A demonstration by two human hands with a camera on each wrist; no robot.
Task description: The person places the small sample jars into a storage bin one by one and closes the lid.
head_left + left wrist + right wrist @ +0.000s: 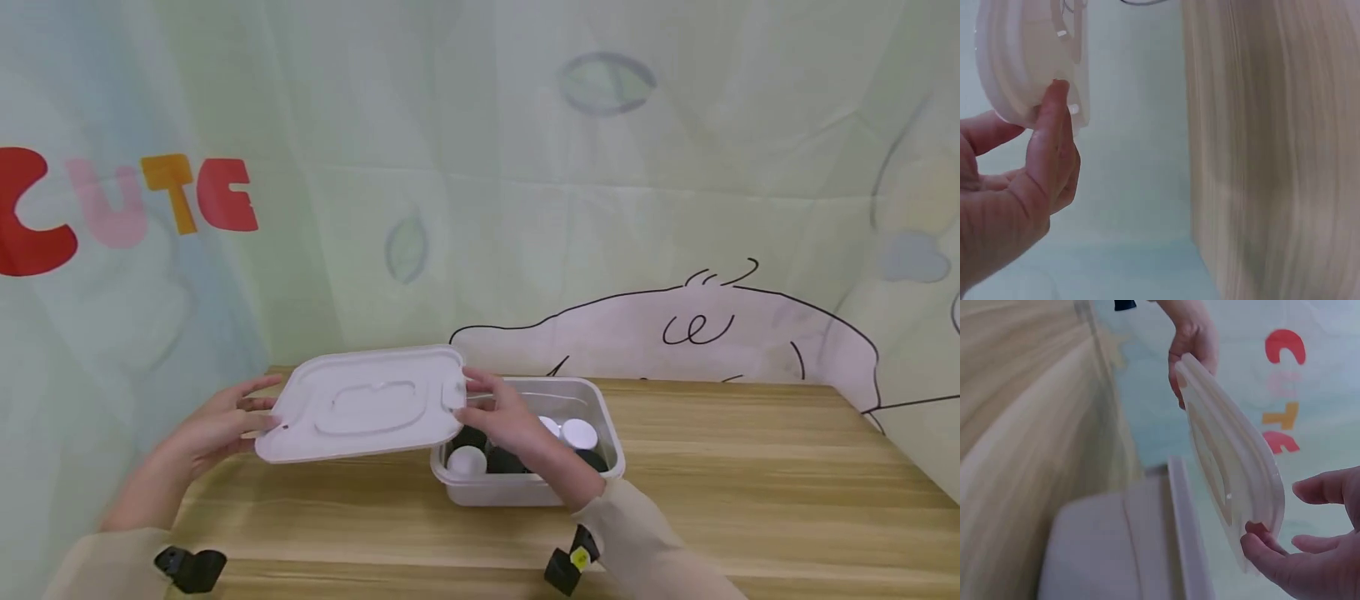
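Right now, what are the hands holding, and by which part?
Both hands hold the white rectangular plastic lid by its short ends: the left hand at the left edge, the right hand at the right edge.

A translucent rectangular plastic container (603,450) is set on the wooden table (750,492), near its rear edge. Round-lidded jars (579,433) are placed inside it. A flat white plastic lid (363,404) is held above the table, left of the container, between the left hand (217,425) and right hand (502,417).
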